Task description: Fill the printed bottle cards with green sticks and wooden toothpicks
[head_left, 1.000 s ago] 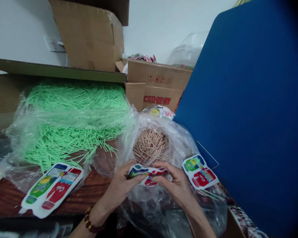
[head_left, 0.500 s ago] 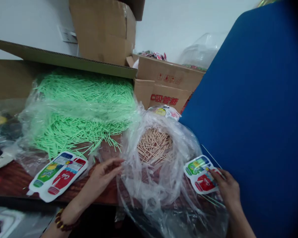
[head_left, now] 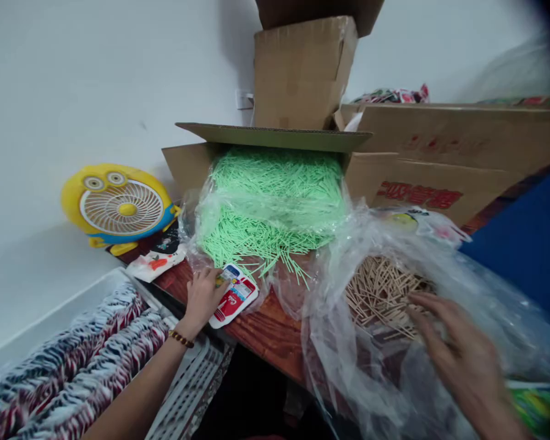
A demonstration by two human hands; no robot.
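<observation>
Both hands have changed places since half a second ago, and the view has swung left. The left fingers (head_left: 214, 282) have gone from the bag's edge to a pouch (head_left: 235, 297) just left of centre. They lie bent over its upper end. The pouch lies flat, and I cannot tell whether they pinch it or only press on it. The right fingers (head_left: 422, 302) have let go of the other pouch and now spread wide, blurred and empty, over the tan sticks (head_left: 378, 290) at right of centre.

The left hand (head_left: 204, 294), with a bracelet (head_left: 181, 338) at its wrist, looks to be fetching the pouch. The right hand (head_left: 458, 351) looks to be going for sticks inside the clear bag (head_left: 343, 348). Lifting the pouch would need a thumb under its edge, since it lies flat on the table (head_left: 266, 330). Taking sticks would need a light pinch, so that few come up together.

Green sticks (head_left: 270, 208) spill from a box (head_left: 275, 135) just above the pouch. The table is dark red wood against a white wall (head_left: 73, 91). A yellow fan (head_left: 117, 208) stands at left, with more boxes (head_left: 440, 165) at upper right. A blue board (head_left: 527, 244) is at the right edge, and striped packets (head_left: 73, 366) fill the lower left.
</observation>
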